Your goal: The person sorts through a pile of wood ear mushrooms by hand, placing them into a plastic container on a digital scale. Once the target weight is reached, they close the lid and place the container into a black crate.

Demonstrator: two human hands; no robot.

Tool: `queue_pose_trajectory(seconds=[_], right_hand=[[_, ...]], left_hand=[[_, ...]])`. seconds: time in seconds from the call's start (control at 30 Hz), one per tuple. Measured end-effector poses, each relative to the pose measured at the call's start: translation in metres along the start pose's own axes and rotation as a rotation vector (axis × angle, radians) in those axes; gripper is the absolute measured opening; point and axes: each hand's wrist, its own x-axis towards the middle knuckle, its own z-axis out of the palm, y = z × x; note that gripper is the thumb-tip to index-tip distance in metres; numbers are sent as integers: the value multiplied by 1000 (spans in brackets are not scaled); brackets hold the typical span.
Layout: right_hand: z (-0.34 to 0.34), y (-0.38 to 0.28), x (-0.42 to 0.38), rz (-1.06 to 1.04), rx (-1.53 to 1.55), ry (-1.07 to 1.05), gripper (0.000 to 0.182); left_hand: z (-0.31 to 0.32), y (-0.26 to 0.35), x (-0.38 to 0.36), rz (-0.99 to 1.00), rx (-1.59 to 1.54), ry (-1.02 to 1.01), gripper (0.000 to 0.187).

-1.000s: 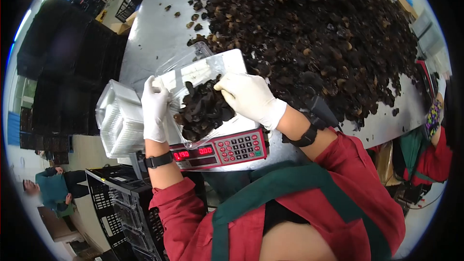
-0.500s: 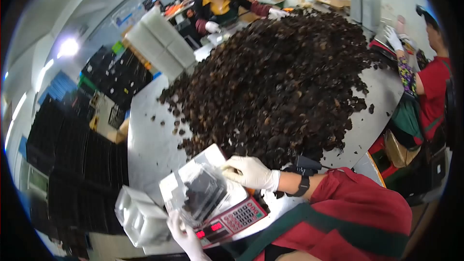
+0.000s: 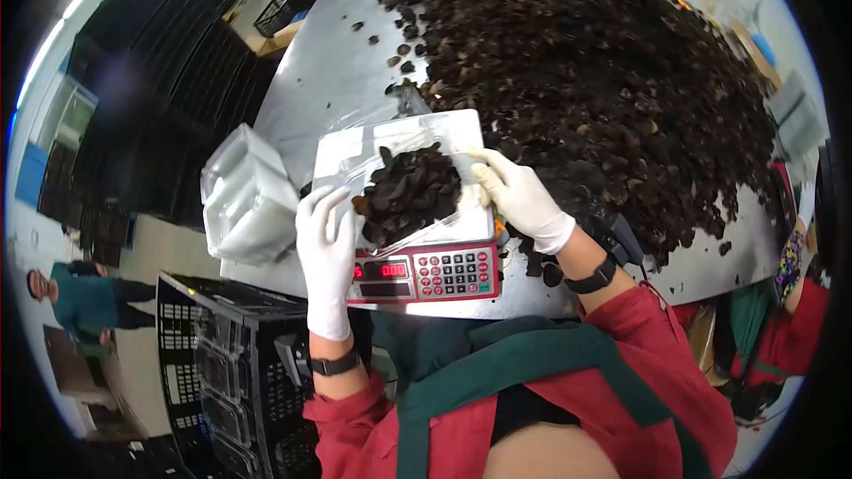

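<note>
Dark, curled pieces that look like wood ear mushrooms (image 3: 410,195) sit heaped in a clear plastic tray (image 3: 444,225) over the scale's white platform (image 3: 461,130). My left hand (image 3: 326,257), in a white glove, has its fingers bent at the tray's left edge. At the opposite edge, the gloved thumb and forefinger of my right hand (image 3: 525,202) pinch the clear plastic. Below the tray, the red scale (image 3: 457,273) shows a keypad and a lit red display.
A big mound of the same dark pieces (image 3: 603,98) covers much of the metal table (image 3: 328,53). Stacked clear trays (image 3: 250,200) stand left of the scale. Black crates (image 3: 240,364) are at lower left, where a person (image 3: 84,306) stands beyond. Another person's red sleeve (image 3: 794,337) shows at right.
The view has tipped down toward the scale. My left hand has moved up along the tray's left side, and my right hand is now at its right edge. The dark pieces show more plainly.
</note>
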Motion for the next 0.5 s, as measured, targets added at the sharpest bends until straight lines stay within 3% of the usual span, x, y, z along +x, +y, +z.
queue_pose_trajectory(seconds=[0.07,0.13,0.27,0.47,0.5], right_hand=[[0,0,-2,22,-19,-22,47],[-1,-1,-3,23,-59,-37,46],[0,-1,-6,-4,-45,-16,45],[-2,-8,-20,-111,-48,77,31],[2,-11,-27,-156,-25,100,32]], left_hand=[[3,-7,5,70,233,-60,33],[7,-13,10,54,259,-128,32],[1,-9,18,140,321,-77,26],[-3,-6,13,125,265,150,14],[-10,14,12,136,146,97,13]])
